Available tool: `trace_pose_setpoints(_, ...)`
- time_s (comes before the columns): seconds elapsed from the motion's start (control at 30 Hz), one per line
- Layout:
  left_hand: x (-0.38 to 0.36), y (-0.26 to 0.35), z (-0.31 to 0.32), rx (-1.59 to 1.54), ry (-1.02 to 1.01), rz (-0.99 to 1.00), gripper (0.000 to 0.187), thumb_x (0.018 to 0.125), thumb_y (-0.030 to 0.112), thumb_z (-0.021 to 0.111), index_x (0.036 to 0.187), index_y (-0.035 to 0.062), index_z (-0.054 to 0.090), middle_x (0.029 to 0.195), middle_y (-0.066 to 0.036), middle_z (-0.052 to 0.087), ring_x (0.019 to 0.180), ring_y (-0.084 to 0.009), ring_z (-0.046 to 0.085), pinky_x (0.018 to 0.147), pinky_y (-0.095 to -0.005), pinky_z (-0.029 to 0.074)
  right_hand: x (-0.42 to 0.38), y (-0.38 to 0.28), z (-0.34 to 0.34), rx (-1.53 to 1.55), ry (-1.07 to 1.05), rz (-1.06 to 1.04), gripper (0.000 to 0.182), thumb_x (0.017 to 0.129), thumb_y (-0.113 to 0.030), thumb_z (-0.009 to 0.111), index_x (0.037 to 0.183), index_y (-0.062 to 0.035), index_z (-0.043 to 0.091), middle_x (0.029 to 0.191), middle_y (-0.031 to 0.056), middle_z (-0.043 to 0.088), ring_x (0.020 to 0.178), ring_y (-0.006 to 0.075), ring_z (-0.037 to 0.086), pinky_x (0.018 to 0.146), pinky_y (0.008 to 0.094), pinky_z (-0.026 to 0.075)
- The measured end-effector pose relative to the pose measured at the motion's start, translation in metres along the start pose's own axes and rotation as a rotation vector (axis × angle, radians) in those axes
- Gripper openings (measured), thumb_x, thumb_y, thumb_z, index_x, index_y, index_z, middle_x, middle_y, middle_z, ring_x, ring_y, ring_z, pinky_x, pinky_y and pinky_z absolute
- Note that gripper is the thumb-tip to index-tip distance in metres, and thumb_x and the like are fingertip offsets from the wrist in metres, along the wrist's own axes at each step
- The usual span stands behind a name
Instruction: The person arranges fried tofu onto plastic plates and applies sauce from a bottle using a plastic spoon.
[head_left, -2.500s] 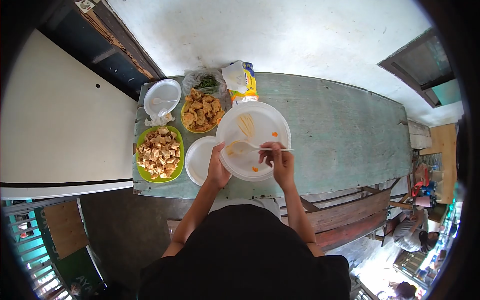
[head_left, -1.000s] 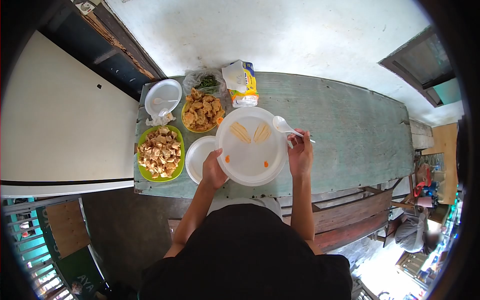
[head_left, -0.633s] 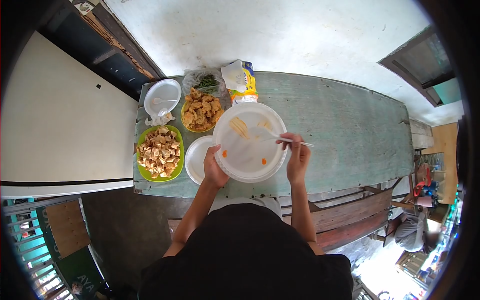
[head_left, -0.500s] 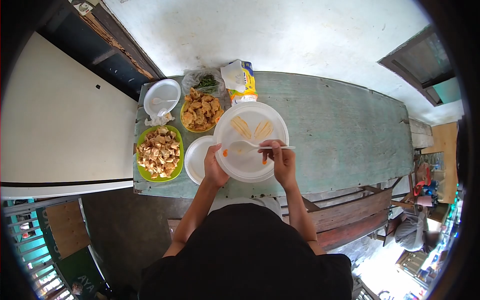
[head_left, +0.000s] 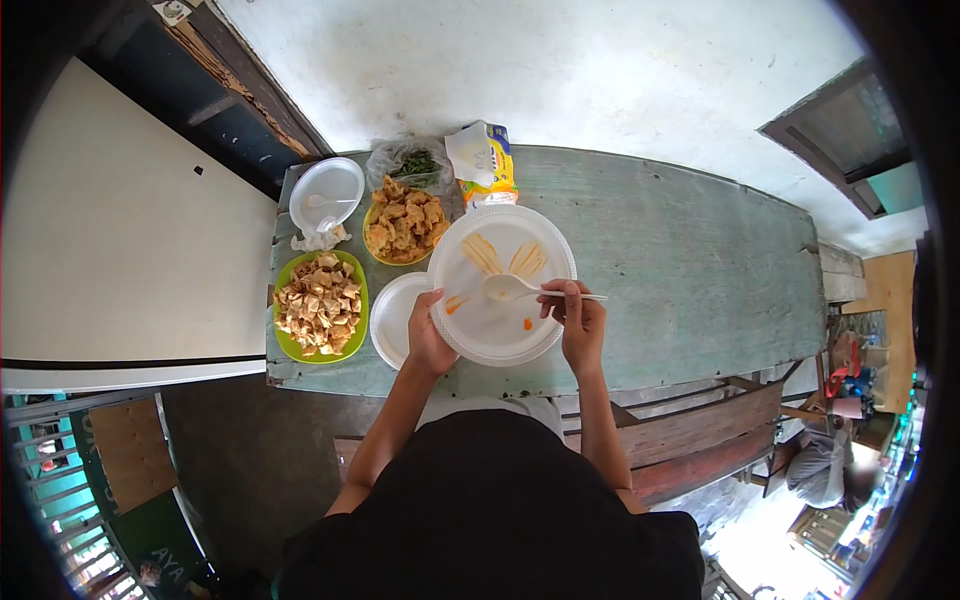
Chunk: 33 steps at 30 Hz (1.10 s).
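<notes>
My left hand (head_left: 430, 338) grips the left rim of a round white plate (head_left: 500, 335). In my right hand (head_left: 581, 322) is a white plastic spoon (head_left: 505, 288), its bowl over the middle of the plate. Two fan-shaped orange-brown streaked marks lie on the plate's far half, with small orange smears nearer me on the left and right. Partly under the plate's left side is another white plate (head_left: 392, 318). Beyond it stands a yellow dish of fried pieces (head_left: 405, 222).
A green plate of folded crisp pieces (head_left: 320, 305) sits at the table's left. Behind are a white bowl (head_left: 327, 190), a plastic bag of greens (head_left: 412, 163) and a yellow-blue packet (head_left: 487, 170). A wooden bench (head_left: 690, 435) stands at the near right, with a person (head_left: 820, 472) farther off.
My right hand has shifted slightly right and nearer me. The spoon's bowl has moved right over the plate's middle, and the left orange smear looks longer.
</notes>
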<state>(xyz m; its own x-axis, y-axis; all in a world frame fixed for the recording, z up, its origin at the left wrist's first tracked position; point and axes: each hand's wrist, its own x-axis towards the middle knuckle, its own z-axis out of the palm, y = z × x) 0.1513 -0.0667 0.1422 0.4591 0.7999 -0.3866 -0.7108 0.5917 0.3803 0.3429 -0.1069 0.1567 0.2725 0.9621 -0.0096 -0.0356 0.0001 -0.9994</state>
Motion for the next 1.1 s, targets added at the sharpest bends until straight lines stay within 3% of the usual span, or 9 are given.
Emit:
trace_pose_setpoints(0.1,0.003,-0.003,-0.004,0.004,-0.019,-0.017,0.056,0.084,0.032,0.040,0.130,-0.0001,0.034,0.126,-0.016,0.047,0.113,-0.0293,0.048,0.098,-0.0418,0.036,-0.007,-0.008,0.013,0.069,-0.023,0.026,0.038,0.097,-0.028,0.037,0.091,0.0027,0.060,0.078,0.0070,0.061,0.063,0.0078,0.054,0.053,0.0184,0.036)
trace_pose_setpoints(0.2,0.002,-0.002,0.000,0.049,0.005,-0.007,0.056,0.085,0.032,0.040,0.130,-0.0001,0.034,0.126,-0.016,0.047,0.114,-0.0294,0.048,0.098,-0.0412,0.036,-0.010,-0.007,0.025,0.055,-0.137,0.017,0.032,0.096,-0.018,0.037,0.091,0.0033,0.060,0.076,0.0079,0.061,0.062,0.0089,0.053,0.056,0.0211,0.037)
trace_pose_setpoints(0.3,0.001,0.000,0.000,0.024,-0.006,0.002,0.056,0.085,0.032,0.040,0.130,0.0000,0.034,0.126,-0.017,0.047,0.114,-0.0292,0.048,0.098,-0.0409,0.036,-0.008,0.001,0.015,0.009,-0.095,0.004,0.038,0.097,-0.026,0.037,0.091,0.0034,0.060,0.078,0.0077,0.061,0.063,0.0087,0.053,0.054,0.0200,0.036)
trace_pose_setpoints(0.43,-0.001,0.004,-0.003,0.006,-0.001,-0.004,0.056,0.085,0.032,0.040,0.130,0.0000,0.034,0.126,-0.016,0.047,0.114,-0.0291,0.047,0.098,-0.0411,0.036,-0.003,0.004,0.000,0.021,0.000,0.018,0.039,0.097,-0.027,0.037,0.090,0.0030,0.060,0.079,0.0075,0.061,0.064,0.0085,0.054,0.054,0.0195,0.037)
trace_pose_setpoints(0.63,0.002,0.001,0.004,0.050,0.016,-0.004,0.057,0.084,0.033,0.041,0.130,0.0003,0.034,0.126,-0.016,0.046,0.114,-0.0294,0.047,0.099,-0.0418,0.035,-0.012,-0.003,0.024,0.048,-0.134,-0.001,0.038,0.097,-0.027,0.037,0.091,0.0024,0.060,0.078,0.0084,0.061,0.064,0.0084,0.055,0.053,0.0189,0.037)
trace_pose_setpoints(0.67,0.002,0.000,0.003,0.046,0.019,0.001,0.057,0.084,0.032,0.041,0.130,0.0004,0.033,0.126,-0.016,0.046,0.114,-0.0295,0.047,0.099,-0.0419,0.035,-0.012,-0.004,0.024,0.061,-0.119,0.008,0.032,0.096,-0.021,0.038,0.092,0.0018,0.060,0.076,0.0069,0.062,0.061,0.0072,0.052,0.054,0.0188,0.035)
trace_pose_setpoints(0.97,0.003,0.003,-0.004,0.006,-0.019,-0.003,0.057,0.084,0.033,0.040,0.131,0.0007,0.034,0.128,-0.016,0.045,0.116,-0.0293,0.045,0.099,-0.0418,0.035,-0.006,-0.009,0.008,0.069,0.030,0.036,0.033,0.097,-0.021,0.037,0.089,0.0018,0.060,0.076,0.0071,0.062,0.062,0.0076,0.054,0.055,0.0199,0.037)
trace_pose_setpoints(1.1,0.001,0.003,-0.002,0.022,0.019,0.014,0.057,0.084,0.033,0.040,0.131,0.0008,0.034,0.128,-0.016,0.045,0.116,-0.0292,0.045,0.099,-0.0415,0.034,-0.011,-0.005,0.022,0.015,-0.146,0.001,0.036,0.097,-0.023,0.038,0.088,0.0043,0.060,0.080,0.0084,0.060,0.065,0.0097,0.054,0.057,0.0206,0.039)
